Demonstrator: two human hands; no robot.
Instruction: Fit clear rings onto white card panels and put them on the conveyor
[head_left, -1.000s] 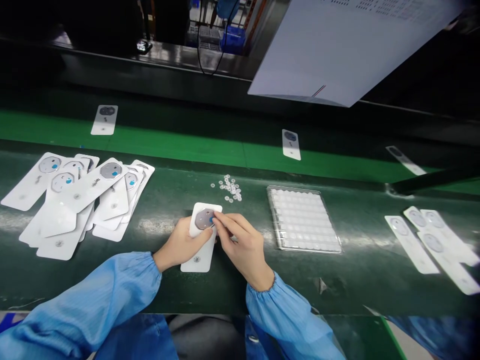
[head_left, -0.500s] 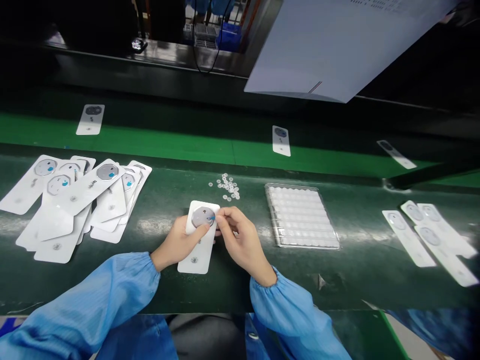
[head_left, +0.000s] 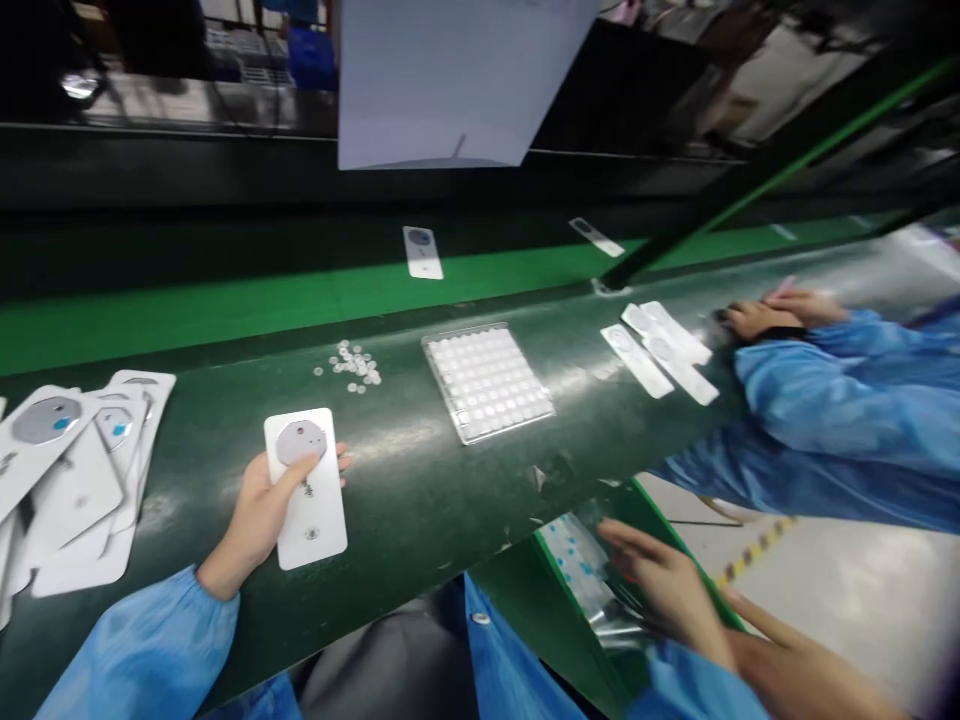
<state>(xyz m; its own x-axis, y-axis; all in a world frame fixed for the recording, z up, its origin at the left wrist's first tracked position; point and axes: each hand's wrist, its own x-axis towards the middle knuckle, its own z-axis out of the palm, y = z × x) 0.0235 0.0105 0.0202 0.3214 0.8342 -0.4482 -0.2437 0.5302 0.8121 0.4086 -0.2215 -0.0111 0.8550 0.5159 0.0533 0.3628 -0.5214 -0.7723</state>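
Observation:
My left hand (head_left: 259, 510) is closed around a white phone back panel (head_left: 311, 530), thumb on its front beside the grey round camera area and fingertips showing past the right edge. No blue dot shows on this panel. Down at the right, my right hand (head_left: 671, 585) is over an open green drawer or bin (head_left: 525, 620) below the table edge, its fingers stretched out and somewhat blurred. Under its fingertips lies a clear sheet with blue dots (head_left: 574, 555). A pile of similar white panels (head_left: 82, 480), some with blue dots, is at the left.
Small clear discs (head_left: 356, 365) lie loose behind the held panel. A clear tray of white round pieces (head_left: 487, 380) stands mid-table. Several panels (head_left: 660, 350) lie farther right, near a co-worker's hands (head_left: 780, 315). Another bare forearm (head_left: 802, 660) shows at lower right. A green post (head_left: 675, 235) slants behind.
My right hand has left the panel and moved down right over the green drawer. The blue dot is gone from the held panel. The view has turned right.

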